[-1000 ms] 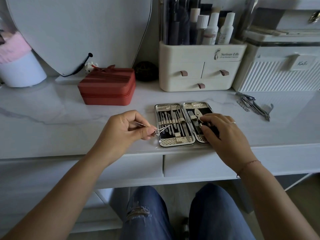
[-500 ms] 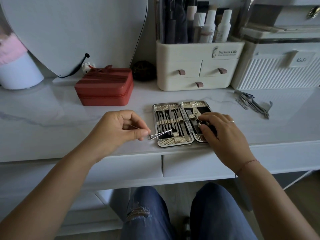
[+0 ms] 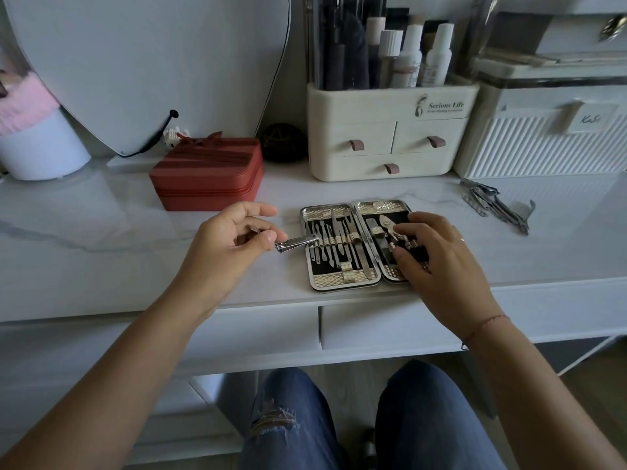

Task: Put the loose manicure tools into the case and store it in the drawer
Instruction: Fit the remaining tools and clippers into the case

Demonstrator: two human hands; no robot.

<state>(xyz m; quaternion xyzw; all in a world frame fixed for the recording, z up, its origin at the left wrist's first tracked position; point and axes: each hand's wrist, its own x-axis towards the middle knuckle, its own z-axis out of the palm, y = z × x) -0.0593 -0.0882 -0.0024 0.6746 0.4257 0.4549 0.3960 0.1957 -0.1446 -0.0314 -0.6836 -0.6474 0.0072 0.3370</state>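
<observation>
An open manicure case with gold woven trim lies near the table's front edge, several steel tools strapped in its left half. My left hand pinches a small steel nail clipper just left of the case, its tip over the case's left rim. My right hand rests on the case's right half, fingertips pressing a tool there; what lies under the palm is hidden. A pile of loose steel tools lies on the table at the right. Two shut drawers sit under the tabletop.
A red zip box stands behind my left hand. A cream organiser with small drawers and bottles stands behind the case, a white ribbed box to its right. A big mirror and a white tub stand at left. My knees are under the table.
My left hand has turned the clipper and moved it right, up to the case's left rim. My right hand stays on the right half of the case.
</observation>
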